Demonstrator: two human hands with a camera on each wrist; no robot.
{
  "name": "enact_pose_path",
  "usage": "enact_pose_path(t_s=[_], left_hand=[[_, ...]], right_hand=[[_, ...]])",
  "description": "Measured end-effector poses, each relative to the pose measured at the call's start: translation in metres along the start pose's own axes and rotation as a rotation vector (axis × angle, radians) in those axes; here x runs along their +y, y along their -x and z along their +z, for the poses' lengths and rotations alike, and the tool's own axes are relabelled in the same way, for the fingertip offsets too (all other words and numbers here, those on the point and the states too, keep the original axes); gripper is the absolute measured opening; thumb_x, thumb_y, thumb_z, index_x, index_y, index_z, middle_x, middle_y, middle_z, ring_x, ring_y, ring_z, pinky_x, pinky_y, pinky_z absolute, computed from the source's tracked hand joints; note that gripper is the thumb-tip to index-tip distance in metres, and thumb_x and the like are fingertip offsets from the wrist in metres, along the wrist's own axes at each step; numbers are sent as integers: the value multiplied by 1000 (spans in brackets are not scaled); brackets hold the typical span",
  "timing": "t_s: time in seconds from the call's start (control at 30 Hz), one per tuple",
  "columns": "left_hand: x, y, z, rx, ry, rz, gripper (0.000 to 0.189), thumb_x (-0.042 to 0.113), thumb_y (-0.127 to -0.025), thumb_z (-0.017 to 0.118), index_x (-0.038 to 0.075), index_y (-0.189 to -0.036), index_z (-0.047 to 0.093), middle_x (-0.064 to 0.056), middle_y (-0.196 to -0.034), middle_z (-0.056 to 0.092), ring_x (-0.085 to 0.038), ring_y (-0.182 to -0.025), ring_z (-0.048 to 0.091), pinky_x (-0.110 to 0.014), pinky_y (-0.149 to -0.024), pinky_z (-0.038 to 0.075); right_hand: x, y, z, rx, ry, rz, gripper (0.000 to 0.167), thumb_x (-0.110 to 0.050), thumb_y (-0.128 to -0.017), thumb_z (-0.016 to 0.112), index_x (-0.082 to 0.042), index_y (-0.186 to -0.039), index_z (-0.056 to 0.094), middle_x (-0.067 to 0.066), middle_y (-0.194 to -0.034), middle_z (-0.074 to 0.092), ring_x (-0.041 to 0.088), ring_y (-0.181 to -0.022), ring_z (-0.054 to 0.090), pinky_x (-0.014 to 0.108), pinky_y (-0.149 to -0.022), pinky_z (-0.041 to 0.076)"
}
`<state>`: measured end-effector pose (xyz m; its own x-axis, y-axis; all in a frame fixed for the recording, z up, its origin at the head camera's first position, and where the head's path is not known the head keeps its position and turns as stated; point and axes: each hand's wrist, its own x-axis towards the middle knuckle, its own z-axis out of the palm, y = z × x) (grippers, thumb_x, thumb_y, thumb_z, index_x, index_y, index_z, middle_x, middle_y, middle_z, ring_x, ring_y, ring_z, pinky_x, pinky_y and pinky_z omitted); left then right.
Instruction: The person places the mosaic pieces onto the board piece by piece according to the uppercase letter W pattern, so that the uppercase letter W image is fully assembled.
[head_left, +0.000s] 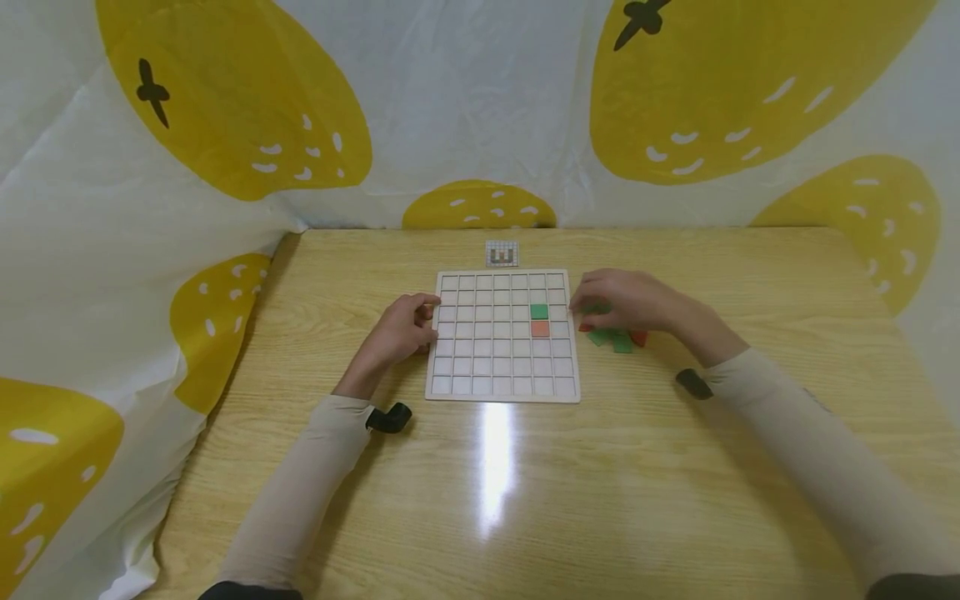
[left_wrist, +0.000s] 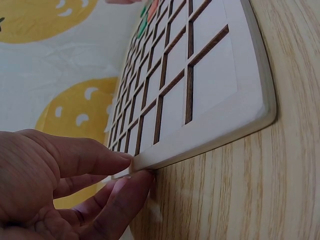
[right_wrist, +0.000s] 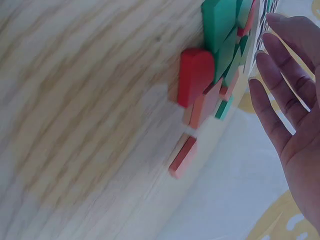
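A pale square board (head_left: 504, 402) with a grid of square cells lies flat on the table. One green tile (head_left: 539, 312) sits in a cell right of centre, and a light red tile (head_left: 540, 329) fills the cell just nearer. My left hand (head_left: 399, 331) touches the board's left edge, its fingertips (left_wrist: 122, 159) right at the rim. Over the loose pile hovers my right hand (head_left: 626, 300), fingertips by the board's right edge. Nothing shows between its spread fingers in the right wrist view. Below it lie several green tiles (right_wrist: 220, 25) and red tiles (right_wrist: 196, 75), partly hidden in the head view.
A small card (head_left: 502, 253) with a gridded, E-like figure lies behind the board. The wood-grain table (head_left: 600, 500) extends toward me, with a bright light reflection in front of the board. A white cloth (head_left: 480, 100) with yellow fruit prints hangs at the back and left.
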<state>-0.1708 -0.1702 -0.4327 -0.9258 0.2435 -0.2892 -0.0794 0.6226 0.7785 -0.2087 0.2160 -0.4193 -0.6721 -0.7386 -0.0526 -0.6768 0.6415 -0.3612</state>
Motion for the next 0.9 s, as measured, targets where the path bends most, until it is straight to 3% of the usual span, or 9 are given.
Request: enact_pose_path(t_s=[0.47,0.9], left_hand=[[0,0,0,5,-4,-1,58,-5,-91,66,4,-147,50,-16,-116,48,-26,-95,52,-30,-67,56],[2,1,0,5,40,-2,61,-9,-89,65,2,-147,49,-18,-118,49,-26,-95,53,-32,-68,58]], right_hand=[[11,3,-3,16,20,55,23,-17,-86,81,-16,-108,76,-2,-106,67,19,-98,60,44,-82,54],[16,-1,0,45,67,43,21,-17,-86,81,-16,-106,76,0,-112,66,24,-107,57,47,-84,54]])
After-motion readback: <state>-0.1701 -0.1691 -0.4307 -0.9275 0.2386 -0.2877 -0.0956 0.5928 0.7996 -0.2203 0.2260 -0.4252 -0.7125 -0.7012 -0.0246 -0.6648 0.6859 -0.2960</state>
